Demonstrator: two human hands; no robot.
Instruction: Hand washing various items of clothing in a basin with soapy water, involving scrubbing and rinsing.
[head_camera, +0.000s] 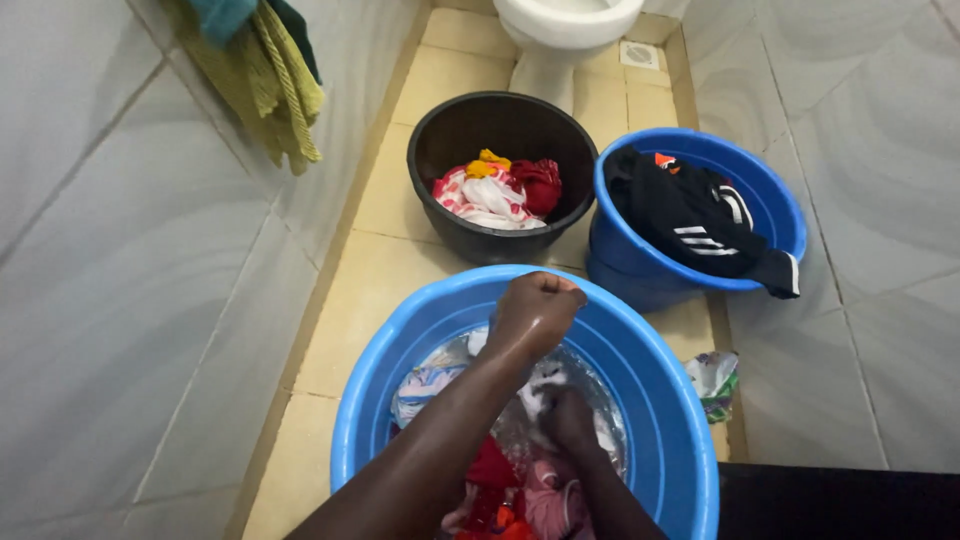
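A large blue basin (668, 420) stands on the tiled floor right below me, holding soapy water and several wet clothes, pink and red ones (520, 495) nearest me. My left hand (535, 308) is a raised fist over the middle of the basin. My right hand (566, 418) sits lower, at the water. A white cloth (543, 383) stretches between the two hands, and both appear closed on it. The part of the cloth inside the fists is hidden.
Behind the basin a black tub (440, 150) holds pink, white, yellow and red clothes. A smaller blue basin (615, 250) holds a dark striped garment (690, 215). A crumpled packet (715, 382) lies at right. A toilet (560, 35) stands behind; a yellow-green towel (270, 90) hangs at left.
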